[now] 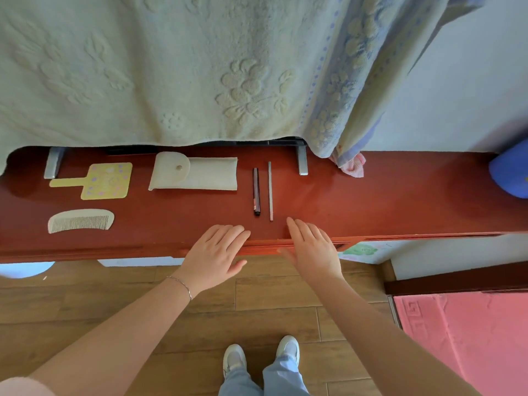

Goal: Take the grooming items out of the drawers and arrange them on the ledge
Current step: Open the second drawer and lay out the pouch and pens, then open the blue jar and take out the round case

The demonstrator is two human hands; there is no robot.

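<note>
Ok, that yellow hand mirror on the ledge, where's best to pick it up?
By the handle. The yellow mirror lies flat, its narrow handle sticking out leftward, clear of the comb and the pouch. Probably easiest for the left hand to pinch the handle's long edges from above.

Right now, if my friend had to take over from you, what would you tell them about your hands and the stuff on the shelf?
Left hand: open, empty, fingers flat at the front edge of the red ledge.
Right hand: open, empty, also at the front edge.
On the ledge: comb front left, yellow hand mirror behind it, beige pouch in the middle, black pencil and thin silver stick side by side to its right.
Done: five items laid out apart.
Left: I cannot see inside the drawers, so check them for more.
</note>
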